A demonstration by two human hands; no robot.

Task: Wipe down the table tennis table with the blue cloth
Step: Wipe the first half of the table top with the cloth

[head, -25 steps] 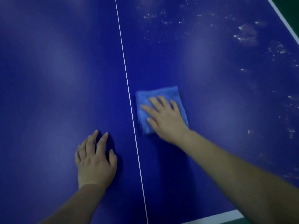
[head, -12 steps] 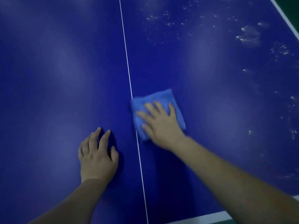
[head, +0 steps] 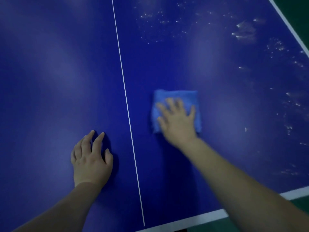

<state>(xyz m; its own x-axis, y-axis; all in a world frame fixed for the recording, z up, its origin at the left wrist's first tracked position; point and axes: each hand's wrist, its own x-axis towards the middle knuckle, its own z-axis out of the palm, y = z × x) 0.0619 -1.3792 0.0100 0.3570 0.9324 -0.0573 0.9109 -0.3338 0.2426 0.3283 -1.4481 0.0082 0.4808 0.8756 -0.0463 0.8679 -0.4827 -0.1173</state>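
I am viewing dark green floor [head: 299, 5] showing at the upper right corner; whitish specks and smears [head: 245, 30] are lying scattered nearby.

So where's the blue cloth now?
In the head view, the blue cloth lies on the table just right of the white centre line, pressed under the right hand; the left hand rests left of that line.

No readable text, labels or numbers anywhere.
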